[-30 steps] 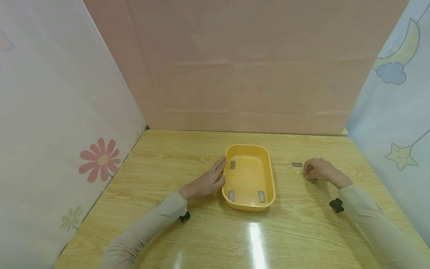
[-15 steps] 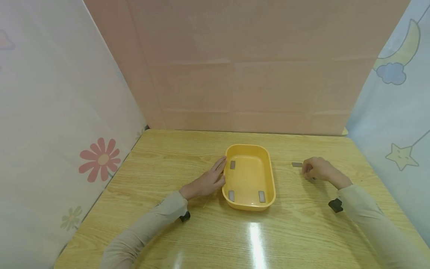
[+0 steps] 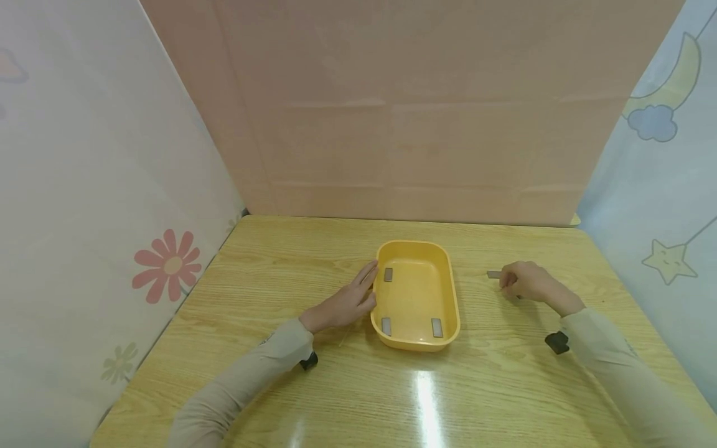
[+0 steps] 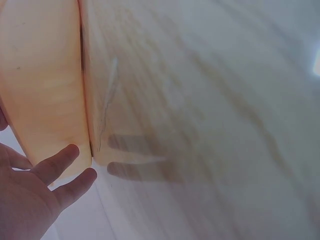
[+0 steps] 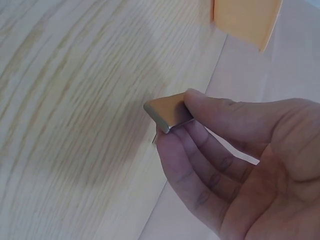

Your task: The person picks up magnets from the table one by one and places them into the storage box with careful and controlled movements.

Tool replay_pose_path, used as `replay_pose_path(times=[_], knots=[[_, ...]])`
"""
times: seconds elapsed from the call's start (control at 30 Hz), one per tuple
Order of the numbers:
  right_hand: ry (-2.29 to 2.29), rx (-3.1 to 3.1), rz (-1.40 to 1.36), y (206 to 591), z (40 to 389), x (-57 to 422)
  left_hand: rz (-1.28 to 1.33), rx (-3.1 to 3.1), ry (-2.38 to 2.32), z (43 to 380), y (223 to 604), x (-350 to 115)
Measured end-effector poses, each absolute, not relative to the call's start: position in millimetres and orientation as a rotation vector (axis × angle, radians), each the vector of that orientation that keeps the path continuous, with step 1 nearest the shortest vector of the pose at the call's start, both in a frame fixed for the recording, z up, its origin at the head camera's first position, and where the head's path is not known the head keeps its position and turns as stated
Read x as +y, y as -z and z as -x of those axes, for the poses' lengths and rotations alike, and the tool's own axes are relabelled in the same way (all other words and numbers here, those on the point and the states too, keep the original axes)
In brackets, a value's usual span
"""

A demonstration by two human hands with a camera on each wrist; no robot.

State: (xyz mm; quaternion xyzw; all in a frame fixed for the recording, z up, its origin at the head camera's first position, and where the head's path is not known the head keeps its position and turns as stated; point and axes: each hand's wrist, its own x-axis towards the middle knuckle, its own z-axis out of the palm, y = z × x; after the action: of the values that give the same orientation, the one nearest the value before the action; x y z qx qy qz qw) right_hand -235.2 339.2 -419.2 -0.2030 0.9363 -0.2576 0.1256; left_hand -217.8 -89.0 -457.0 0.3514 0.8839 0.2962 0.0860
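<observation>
A yellow plastic basin [image 3: 411, 345] sits mid-table, holding small flat grey rectangular pieces: one [image 3: 388, 274] at the left wall, another [image 3: 386, 326] at the near left corner and a third [image 3: 437, 328] at the near right. My left hand [image 3: 344, 303] rests against the basin's left side with straight fingers, also seen beside its wall [image 4: 42, 115] in the left wrist view. Right of the basin, my right hand [image 3: 523, 281] pinches a small rectangular metal block [image 5: 167, 111] with a shiny face between thumb and fingers. Another grey piece [image 3: 493, 274] lies on the table just left of that hand.
The wood-grain table [image 3: 358, 398] has a bright reflection near its front. A pinkish-brown sheet [image 3: 403, 124] stands along the back edge. Printed white and pale-blue sheets border the left [image 3: 112, 186] and right [image 3: 666, 199] sides.
My right hand shifts slightly left with the metal block, now overlapping part of the grey piece on the table. The left hand and basin stay in place.
</observation>
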Motion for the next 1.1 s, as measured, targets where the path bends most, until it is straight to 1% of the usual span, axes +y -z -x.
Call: replay_pose_path(times=[1.1], knots=[[0.731,2.809,0.684,410.5,229.1,320.5,-1.063,2.620,-0.913,217.7,460.4,-89.9]])
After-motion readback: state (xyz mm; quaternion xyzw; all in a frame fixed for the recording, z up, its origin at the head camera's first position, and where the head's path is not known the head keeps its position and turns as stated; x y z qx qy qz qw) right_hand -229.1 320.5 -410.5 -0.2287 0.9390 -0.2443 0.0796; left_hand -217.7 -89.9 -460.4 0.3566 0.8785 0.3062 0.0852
